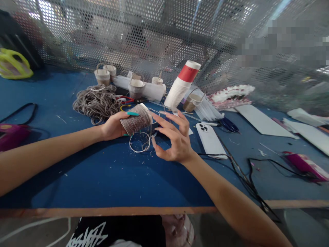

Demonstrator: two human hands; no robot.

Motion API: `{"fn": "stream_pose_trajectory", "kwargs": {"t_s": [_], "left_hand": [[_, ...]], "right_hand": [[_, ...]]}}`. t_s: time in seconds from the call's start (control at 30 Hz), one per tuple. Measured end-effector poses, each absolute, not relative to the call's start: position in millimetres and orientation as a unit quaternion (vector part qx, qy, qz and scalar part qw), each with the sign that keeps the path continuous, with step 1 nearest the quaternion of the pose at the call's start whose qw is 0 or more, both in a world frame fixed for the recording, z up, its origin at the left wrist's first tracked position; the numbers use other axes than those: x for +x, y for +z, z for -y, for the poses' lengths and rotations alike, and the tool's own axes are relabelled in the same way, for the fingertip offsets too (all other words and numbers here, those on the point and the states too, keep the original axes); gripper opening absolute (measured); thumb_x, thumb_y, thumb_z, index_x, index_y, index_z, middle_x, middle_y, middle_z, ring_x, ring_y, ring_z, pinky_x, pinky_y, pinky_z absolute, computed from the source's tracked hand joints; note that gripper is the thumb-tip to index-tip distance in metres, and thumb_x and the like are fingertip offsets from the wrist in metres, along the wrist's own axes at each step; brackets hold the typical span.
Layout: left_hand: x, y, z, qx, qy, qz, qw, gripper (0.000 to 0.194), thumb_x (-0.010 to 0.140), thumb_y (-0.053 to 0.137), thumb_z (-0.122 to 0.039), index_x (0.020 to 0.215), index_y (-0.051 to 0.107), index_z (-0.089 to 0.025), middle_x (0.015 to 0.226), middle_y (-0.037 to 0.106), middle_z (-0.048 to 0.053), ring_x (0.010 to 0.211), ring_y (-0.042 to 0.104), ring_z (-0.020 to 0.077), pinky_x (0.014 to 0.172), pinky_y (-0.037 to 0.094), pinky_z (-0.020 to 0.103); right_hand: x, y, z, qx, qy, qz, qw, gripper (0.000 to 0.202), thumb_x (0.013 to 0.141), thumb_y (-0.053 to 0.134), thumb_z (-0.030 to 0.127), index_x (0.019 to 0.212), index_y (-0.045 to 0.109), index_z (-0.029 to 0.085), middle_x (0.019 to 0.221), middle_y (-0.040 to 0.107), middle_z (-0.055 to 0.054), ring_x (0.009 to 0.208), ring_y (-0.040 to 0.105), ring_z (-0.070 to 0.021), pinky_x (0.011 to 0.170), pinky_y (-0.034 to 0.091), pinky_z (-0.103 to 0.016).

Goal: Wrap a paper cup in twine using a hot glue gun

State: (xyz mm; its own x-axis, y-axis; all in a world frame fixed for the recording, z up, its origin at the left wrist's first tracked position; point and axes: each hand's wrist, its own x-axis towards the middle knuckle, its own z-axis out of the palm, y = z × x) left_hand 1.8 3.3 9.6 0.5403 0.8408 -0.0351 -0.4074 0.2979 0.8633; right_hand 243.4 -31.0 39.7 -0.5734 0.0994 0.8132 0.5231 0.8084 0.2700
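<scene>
My left hand (113, 126) grips a paper cup wrapped round with grey-brown cord (136, 119), tilted on its side above the table, its white rim toward the right. Spread fingers and a raised thumb show on my right hand (174, 139), close to the rim with nothing visibly held. Whether a fingertip touches the rim I cannot tell. A thin strand hangs from the cup near the right fingertips. Below the cup is a white ring (139, 151). A loose heap of grey cord (96, 102) lies behind my left hand.
A leaning stack of paper cups (180, 87) stands at the back, with small handled cups (137, 88) beside it. Red-handled pliers (125, 100) lie behind the wrapped cup. Farther right are a white phone (211, 141), black cables (238, 168) and a magenta glue gun (305, 164).
</scene>
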Motion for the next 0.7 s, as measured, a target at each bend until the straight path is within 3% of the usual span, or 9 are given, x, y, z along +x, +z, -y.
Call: {"fn": "stream_pose_trajectory", "kwargs": {"t_s": [0.17, 0.27, 0.37, 0.57, 0.7], "left_hand": [[1, 12, -4, 0.423, 0.406, -0.268, 0.764, 0.051, 0.076, 0.062, -0.048, 0.115, 0.07, -0.016, 0.112, 0.076, 0.01, 0.099, 0.07, 0.0272, 0.076, 0.056, 0.032], [2, 13, -4, 0.422, 0.413, -0.262, 0.764, 0.053, 0.076, 0.061, -0.049, 0.117, 0.069, -0.017, 0.113, 0.075, 0.011, 0.102, 0.068, 0.0282, 0.081, 0.056, 0.034], [4, 15, -3, 0.427, 0.421, -0.248, 0.761, 0.052, 0.078, 0.058, -0.05, 0.116, 0.068, -0.017, 0.108, 0.075, 0.01, 0.104, 0.067, 0.029, 0.086, 0.055, 0.037], [-2, 13, -6, 0.397, 0.407, -0.281, 0.773, 0.047, 0.076, 0.057, -0.051, 0.109, 0.069, -0.019, 0.097, 0.074, 0.009, 0.082, 0.067, 0.0234, 0.07, 0.055, 0.033], [-9, 8, -13, 0.405, 0.385, -0.27, 0.784, 0.052, 0.078, 0.051, -0.062, 0.102, 0.07, -0.019, 0.089, 0.072, 0.009, 0.076, 0.065, 0.0228, 0.067, 0.054, 0.033]], "right_hand": [[241, 41, 31, -0.206, -0.23, 0.865, 0.396, 0.011, 0.087, 0.054, 0.03, 0.097, 0.051, 0.026, 0.122, 0.073, -0.004, 0.129, 0.057, -0.0255, 0.117, 0.034, -0.056], [243, 41, 31, -0.205, -0.234, 0.867, 0.389, 0.005, 0.085, 0.053, 0.027, 0.09, 0.054, 0.025, 0.115, 0.075, -0.003, 0.124, 0.062, -0.0248, 0.118, 0.034, -0.056], [243, 42, 32, -0.208, -0.254, 0.87, 0.369, 0.006, 0.084, 0.052, 0.027, 0.084, 0.058, 0.026, 0.111, 0.077, -0.001, 0.122, 0.063, -0.026, 0.118, 0.033, -0.058], [243, 44, 31, -0.172, -0.304, 0.871, 0.345, 0.012, 0.083, 0.055, 0.025, 0.072, 0.06, 0.024, 0.106, 0.078, -0.002, 0.114, 0.067, -0.0244, 0.116, 0.037, -0.057], [245, 42, 30, -0.164, -0.282, 0.88, 0.346, 0.015, 0.081, 0.057, 0.022, 0.067, 0.061, 0.023, 0.072, 0.073, 0.0, 0.102, 0.071, -0.0239, 0.112, 0.04, -0.056]]}}
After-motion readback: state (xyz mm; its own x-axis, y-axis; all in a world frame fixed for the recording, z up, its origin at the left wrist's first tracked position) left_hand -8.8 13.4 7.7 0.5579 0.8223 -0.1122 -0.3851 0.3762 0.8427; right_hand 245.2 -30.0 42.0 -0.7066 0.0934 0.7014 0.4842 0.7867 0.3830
